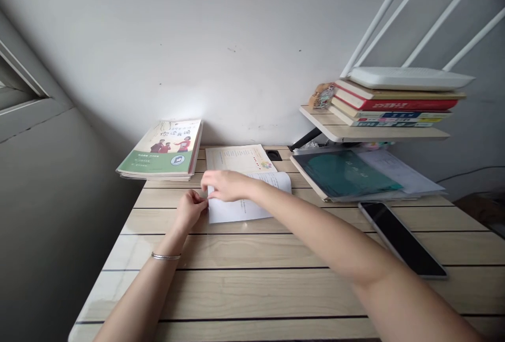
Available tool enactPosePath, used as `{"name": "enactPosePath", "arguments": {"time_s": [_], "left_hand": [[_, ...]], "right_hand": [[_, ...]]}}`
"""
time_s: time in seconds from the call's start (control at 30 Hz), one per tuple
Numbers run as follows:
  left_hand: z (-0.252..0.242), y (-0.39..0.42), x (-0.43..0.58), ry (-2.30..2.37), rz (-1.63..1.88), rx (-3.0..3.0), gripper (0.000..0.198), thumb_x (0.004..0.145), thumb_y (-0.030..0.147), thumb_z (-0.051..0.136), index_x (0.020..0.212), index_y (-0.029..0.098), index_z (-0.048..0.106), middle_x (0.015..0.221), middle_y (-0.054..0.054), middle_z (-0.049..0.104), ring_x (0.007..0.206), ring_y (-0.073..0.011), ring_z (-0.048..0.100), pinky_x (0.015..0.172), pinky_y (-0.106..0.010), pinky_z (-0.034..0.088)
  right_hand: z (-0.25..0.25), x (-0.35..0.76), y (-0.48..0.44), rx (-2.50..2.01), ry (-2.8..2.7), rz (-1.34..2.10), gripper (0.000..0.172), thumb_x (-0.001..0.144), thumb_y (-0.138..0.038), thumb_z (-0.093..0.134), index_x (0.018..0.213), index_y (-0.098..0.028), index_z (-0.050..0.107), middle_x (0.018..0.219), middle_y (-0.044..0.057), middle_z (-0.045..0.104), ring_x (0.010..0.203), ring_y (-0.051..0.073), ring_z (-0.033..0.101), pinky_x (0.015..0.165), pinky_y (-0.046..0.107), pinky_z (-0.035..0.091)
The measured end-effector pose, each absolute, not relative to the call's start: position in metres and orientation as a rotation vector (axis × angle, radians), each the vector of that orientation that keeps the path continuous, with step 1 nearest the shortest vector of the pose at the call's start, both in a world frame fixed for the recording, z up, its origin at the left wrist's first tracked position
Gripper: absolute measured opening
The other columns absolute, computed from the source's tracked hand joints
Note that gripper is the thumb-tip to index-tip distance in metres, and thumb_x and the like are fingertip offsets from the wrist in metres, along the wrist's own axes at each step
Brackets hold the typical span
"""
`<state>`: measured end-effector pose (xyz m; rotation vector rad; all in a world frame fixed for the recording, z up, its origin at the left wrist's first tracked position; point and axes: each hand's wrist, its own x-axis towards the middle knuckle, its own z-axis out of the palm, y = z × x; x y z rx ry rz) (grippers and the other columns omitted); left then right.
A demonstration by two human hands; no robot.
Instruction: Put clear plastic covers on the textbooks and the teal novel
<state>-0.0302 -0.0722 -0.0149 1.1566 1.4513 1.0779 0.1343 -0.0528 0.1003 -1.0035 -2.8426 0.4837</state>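
Note:
An open booklet [229, 211] lies on the desk, turned so its spine runs from side to side. The near page is white with some printed lines, and its right end curls up. On the far page [236, 158] are text, red dots and a colourful drawing. My left hand [192, 208] is closed in a pinch at the booklet's left edge, its fingertips touching the paper. Just above it, my right hand [226, 185] reaches across the near page, with thumb and curled fingers closed on the same edge. The right fingertips are partly hidden.
A stack of books with a green cover [161, 150] stands at the back left. To the right lie a teal folder [347, 173], white papers [398, 171] and a phone [402, 239]. A raised shelf [386, 132] carries books [410, 105] and a white router [410, 78].

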Motion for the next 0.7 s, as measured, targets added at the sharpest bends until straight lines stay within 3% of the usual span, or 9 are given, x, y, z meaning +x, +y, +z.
{"name": "enactPosePath", "arguments": {"time_s": [0.23, 0.33, 0.47, 0.63, 0.7], "left_hand": [[-0.006, -0.074, -0.028, 1.394, 1.038, 1.125, 0.024, 0.048, 0.026, 0.070, 0.064, 0.017, 0.056, 0.053, 0.004, 0.057, 0.047, -0.0097, 0.052, 0.048, -0.021, 0.041], [-0.002, -0.074, -0.027, 1.402, 1.036, 1.098, 0.021, 0.047, 0.024, 0.070, 0.062, 0.017, 0.058, 0.052, 0.004, 0.057, 0.047, -0.0095, 0.051, 0.047, -0.020, 0.040], [-0.003, -0.074, -0.027, 1.414, 1.037, 1.089, 0.019, 0.047, 0.022, 0.068, 0.063, 0.016, 0.060, 0.054, 0.002, 0.060, 0.048, -0.0102, 0.052, 0.048, -0.021, 0.041], [0.007, -0.077, -0.023, 1.482, 0.994, 1.136, 0.013, 0.051, 0.019, 0.060, 0.064, 0.018, 0.061, 0.053, 0.002, 0.059, 0.047, -0.0112, 0.051, 0.046, -0.021, 0.040], [0.013, -0.078, -0.021, 1.457, 0.955, 1.093, 0.013, 0.054, 0.021, 0.058, 0.065, 0.018, 0.062, 0.054, 0.001, 0.059, 0.050, -0.0126, 0.053, 0.048, -0.022, 0.042]], "right_hand": [[0.086, 0.294, -0.059, -1.587, -1.706, 0.576, 0.011, 0.079, -0.028, 0.058, 0.077, -0.017, 0.061, 0.077, 0.003, 0.064, 0.070, 0.014, 0.057, 0.067, 0.026, 0.044], [0.057, 0.331, -0.072, -1.797, -1.381, 0.752, 0.013, 0.076, -0.028, 0.061, 0.071, -0.016, 0.059, 0.071, 0.003, 0.062, 0.060, 0.012, 0.052, 0.056, 0.023, 0.042], [0.027, 0.332, -0.085, -1.785, -1.255, 1.063, 0.015, 0.073, -0.030, 0.064, 0.075, -0.016, 0.060, 0.073, 0.003, 0.063, 0.052, 0.008, 0.048, 0.046, 0.019, 0.039], [0.011, 0.325, -0.082, -1.749, -1.274, 1.133, 0.024, 0.074, -0.036, 0.065, 0.064, -0.017, 0.056, 0.045, -0.006, 0.045, 0.040, 0.006, 0.038, 0.039, 0.017, 0.030], [0.008, 0.325, -0.080, -1.749, -1.269, 1.132, 0.028, 0.072, -0.038, 0.067, 0.061, -0.017, 0.054, 0.043, -0.007, 0.043, 0.038, 0.005, 0.037, 0.039, 0.016, 0.030]]}}
